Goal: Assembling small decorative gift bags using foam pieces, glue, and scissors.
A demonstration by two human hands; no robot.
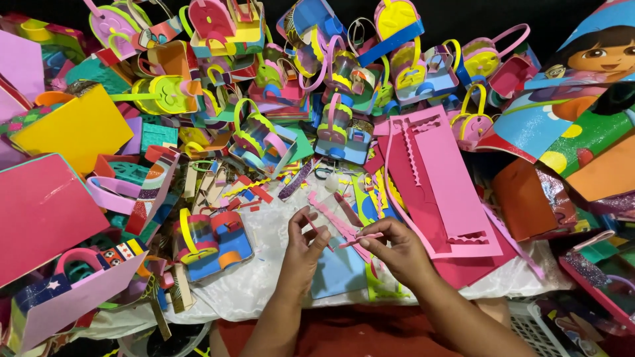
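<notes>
Pink foam strip pinched in right hand, left hand just beside

A home craft workspace: heaped foam-sheet baskets, pink foam offcuts, cloth-covered table.

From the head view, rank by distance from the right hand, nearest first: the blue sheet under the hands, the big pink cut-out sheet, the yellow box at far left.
1. Blue sheet: just left of and below the right hand.
2. Pink cut-out sheet: up and to its right.
3. Yellow box: far upper left.
</notes>
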